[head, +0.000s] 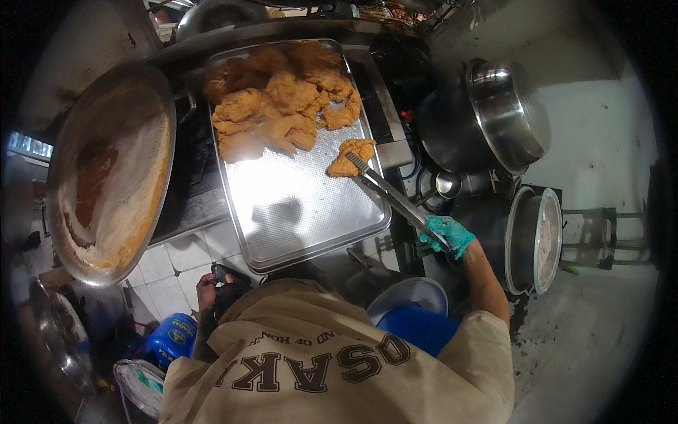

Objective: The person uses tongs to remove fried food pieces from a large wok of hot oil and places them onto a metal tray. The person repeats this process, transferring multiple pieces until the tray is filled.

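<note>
My right hand point(449, 236), in a teal disposable glove, grips a pair of metal tongs point(394, 199). The ridged tip of the tongs lies over a piece of fried chicken point(344, 165) near the right rim of a perforated metal tray point(312, 249); whether the piece rests on the tray or is lifted slightly, I cannot tell. Heaped across the tray's far half are several golden-brown pieces of fried chicken point(288, 95), some blurred by haze. My left hand point(207, 290), bare, hangs low beside my body, its fingers curled and partly hidden; nothing is plainly in it.
Left of the tray stands a wide metal pan point(168, 175) of brown liquid and pale foam. Stainless pots point(514, 116) and a tub with pale contents point(548, 241) line the right side. A blue gas cylinder point(172, 339) and a blue container point(418, 326) stand low near me.
</note>
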Tool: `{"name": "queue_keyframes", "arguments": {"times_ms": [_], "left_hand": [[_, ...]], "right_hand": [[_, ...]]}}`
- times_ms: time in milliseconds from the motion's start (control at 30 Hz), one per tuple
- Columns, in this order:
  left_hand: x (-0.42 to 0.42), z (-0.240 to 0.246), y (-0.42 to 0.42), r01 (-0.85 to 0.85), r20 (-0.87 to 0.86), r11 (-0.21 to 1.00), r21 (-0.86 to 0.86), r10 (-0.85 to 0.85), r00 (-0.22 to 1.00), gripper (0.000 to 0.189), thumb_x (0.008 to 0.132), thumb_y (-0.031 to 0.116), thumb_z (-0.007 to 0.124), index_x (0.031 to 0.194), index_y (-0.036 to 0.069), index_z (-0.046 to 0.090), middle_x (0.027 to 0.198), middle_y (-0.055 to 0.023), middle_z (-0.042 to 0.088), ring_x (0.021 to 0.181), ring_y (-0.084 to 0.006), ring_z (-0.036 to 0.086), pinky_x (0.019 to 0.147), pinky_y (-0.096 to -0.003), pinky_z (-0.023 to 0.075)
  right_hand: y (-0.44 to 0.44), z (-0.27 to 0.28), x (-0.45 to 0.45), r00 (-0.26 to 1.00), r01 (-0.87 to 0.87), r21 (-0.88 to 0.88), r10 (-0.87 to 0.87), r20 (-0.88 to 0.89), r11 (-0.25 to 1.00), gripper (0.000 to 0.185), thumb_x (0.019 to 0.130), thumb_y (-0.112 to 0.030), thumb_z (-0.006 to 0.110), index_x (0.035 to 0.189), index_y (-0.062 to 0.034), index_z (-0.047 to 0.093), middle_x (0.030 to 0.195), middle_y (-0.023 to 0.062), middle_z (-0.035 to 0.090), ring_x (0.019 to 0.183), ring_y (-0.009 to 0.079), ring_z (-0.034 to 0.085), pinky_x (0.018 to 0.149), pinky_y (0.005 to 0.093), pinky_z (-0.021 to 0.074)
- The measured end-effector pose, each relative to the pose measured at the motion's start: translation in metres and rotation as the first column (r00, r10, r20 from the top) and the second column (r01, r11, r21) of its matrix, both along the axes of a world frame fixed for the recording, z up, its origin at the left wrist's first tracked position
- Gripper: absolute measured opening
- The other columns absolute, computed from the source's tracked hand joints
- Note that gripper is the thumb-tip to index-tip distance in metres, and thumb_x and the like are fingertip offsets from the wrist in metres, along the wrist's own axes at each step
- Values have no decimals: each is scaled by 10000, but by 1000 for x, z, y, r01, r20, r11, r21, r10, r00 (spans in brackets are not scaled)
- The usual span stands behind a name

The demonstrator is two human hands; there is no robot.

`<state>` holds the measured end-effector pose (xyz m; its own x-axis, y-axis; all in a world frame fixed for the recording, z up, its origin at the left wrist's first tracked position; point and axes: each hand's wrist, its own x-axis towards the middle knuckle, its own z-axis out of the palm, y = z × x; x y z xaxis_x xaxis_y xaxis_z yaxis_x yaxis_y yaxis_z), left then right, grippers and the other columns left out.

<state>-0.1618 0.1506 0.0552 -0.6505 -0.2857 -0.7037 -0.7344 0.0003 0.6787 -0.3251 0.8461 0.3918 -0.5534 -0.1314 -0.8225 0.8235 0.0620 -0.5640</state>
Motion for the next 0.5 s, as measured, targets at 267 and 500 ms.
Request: {"name": "queue_keyframes", "arguments": {"times_ms": [267,500], "left_hand": [[12,22,1,-108,55,994,15,107,993,202,958,138,563,1152,111,612,915,-53,659,657,-157,608,521,-312,488],[13,24,3,-114,29,993,7,114,993,234,935,136,556,1162,102,603,943,-62,656,650,-161,605,523,-302,463]], "right_hand": [[-40,-47,-24,996,30,-79,-36,-84,996,298,1007,-270,542,1231,-83,605,845,43,677,597,109,600,482,236,482],[-66,-69,-18,990,88,-133,-102,-102,987,276,1006,-283,545,1167,-66,603,865,65,703,608,114,626,501,247,522]]}}
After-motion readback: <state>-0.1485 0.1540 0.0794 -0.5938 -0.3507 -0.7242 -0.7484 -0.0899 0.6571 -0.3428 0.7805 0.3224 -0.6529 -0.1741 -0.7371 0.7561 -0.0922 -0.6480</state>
